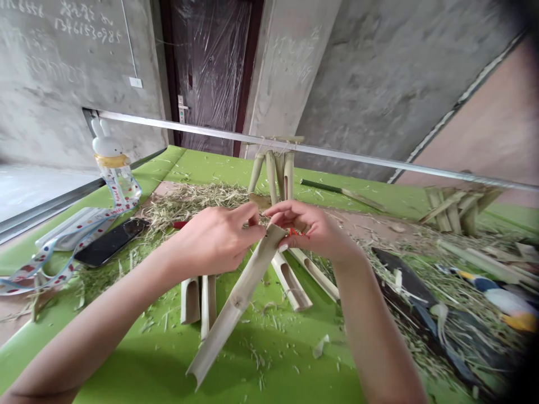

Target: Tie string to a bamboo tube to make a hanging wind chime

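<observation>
Our left hand [214, 238] grips the upper end of a bamboo split [236, 303] slanting above the surface [269, 359], while our right hand [311, 227] closes its grip on red string [297, 232] just beside the split's tip.

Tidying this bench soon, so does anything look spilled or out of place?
Yes: fibrous shavings lie strewn across the green tabletop, well beyond any single pile, and a smartphone sits close beside them on the left, exposed to the mess.
</observation>
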`<state>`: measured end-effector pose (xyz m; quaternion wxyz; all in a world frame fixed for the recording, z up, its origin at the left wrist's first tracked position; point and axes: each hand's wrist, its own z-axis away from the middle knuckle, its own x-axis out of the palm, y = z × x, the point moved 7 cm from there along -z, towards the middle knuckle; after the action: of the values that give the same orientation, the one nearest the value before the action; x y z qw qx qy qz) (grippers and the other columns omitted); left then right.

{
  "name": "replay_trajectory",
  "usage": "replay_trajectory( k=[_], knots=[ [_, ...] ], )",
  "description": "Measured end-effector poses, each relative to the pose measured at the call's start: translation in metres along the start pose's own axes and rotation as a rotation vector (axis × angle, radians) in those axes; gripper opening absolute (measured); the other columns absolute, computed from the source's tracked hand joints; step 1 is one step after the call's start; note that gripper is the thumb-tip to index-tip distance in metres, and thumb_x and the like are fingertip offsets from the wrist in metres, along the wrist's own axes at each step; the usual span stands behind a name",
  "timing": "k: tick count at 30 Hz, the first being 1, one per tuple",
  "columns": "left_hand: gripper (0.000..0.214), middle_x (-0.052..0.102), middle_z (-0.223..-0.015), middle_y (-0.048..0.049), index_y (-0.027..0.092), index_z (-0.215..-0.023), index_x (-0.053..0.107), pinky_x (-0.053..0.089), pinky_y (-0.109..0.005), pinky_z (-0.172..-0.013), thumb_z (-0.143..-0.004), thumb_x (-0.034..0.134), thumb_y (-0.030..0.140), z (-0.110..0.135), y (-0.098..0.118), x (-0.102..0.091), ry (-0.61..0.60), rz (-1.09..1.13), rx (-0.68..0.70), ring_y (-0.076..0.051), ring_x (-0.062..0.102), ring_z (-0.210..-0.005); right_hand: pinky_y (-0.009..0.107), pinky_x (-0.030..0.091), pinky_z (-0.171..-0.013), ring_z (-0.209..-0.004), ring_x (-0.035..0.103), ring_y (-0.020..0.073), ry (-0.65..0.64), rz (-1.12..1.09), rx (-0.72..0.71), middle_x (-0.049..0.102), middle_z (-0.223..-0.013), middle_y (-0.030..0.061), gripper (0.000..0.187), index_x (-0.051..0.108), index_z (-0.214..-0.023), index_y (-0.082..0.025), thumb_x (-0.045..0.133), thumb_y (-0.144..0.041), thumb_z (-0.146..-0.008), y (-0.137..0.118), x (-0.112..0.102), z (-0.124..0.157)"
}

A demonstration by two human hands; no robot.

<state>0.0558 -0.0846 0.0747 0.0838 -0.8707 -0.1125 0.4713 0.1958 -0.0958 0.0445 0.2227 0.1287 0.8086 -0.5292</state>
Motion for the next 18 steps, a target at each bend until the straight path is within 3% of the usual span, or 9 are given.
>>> replay_trajectory(
  k=[3,9,14,18],
  knots=[
    [0.025,0.054,-0.092,-0.0093,0.015,-0.094,0.063,0.040,-0.022,-0.049,-0.079,0.043,0.010,0.002,0.001,-0.014,0.062,0.036,-0.028,-0.009,0.050,-0.059,0.028,0.053,-0.072,-0.083,0.061,0.0141,0.134,-0.022,-0.054,0.063,-0.092,0.0023,0.036,0.058,-0.104,-0.024,0.072,-0.027,-0.070,-0.012,-0.004,0.003],
    [0.032,0.056,-0.082,-0.0059,0.015,-0.105,0.059,0.045,-0.022,-0.058,-0.081,0.042,0.005,0.003,-0.008,-0.027,0.192,0.213,-0.097,-0.011,0.053,-0.068,0.028,0.054,-0.067,-0.079,0.062,0.0146,0.291,-0.045,-0.070,0.063,-0.090,0.0036,0.032,0.059,-0.099,-0.021,0.071,-0.030,-0.071,-0.027,-0.006,0.007],
    [0.024,0.060,-0.075,-0.0026,0.018,-0.097,0.060,0.046,-0.020,-0.058,-0.079,0.049,0.008,0.004,-0.024,-0.027,0.275,0.463,-0.191,-0.010,0.056,-0.066,0.030,0.055,-0.070,-0.081,0.063,0.0152,0.464,0.087,-0.165,0.065,-0.091,0.0021,0.029,0.061,-0.098,-0.023,0.071,-0.025,-0.070,-0.048,-0.002,0.015],
    [0.013,0.060,-0.068,-0.0022,0.016,-0.089,0.061,0.045,-0.020,-0.051,-0.078,0.055,0.016,0.004,-0.043,-0.014,0.219,0.733,-0.292,-0.009,0.055,-0.058,0.031,0.056,-0.072,-0.079,0.063,0.0146,0.557,0.256,-0.292,0.067,-0.089,0.0007,0.024,0.062,-0.095,-0.024,0.069,-0.020,-0.073,-0.071,0.010,0.021]
  ],
)
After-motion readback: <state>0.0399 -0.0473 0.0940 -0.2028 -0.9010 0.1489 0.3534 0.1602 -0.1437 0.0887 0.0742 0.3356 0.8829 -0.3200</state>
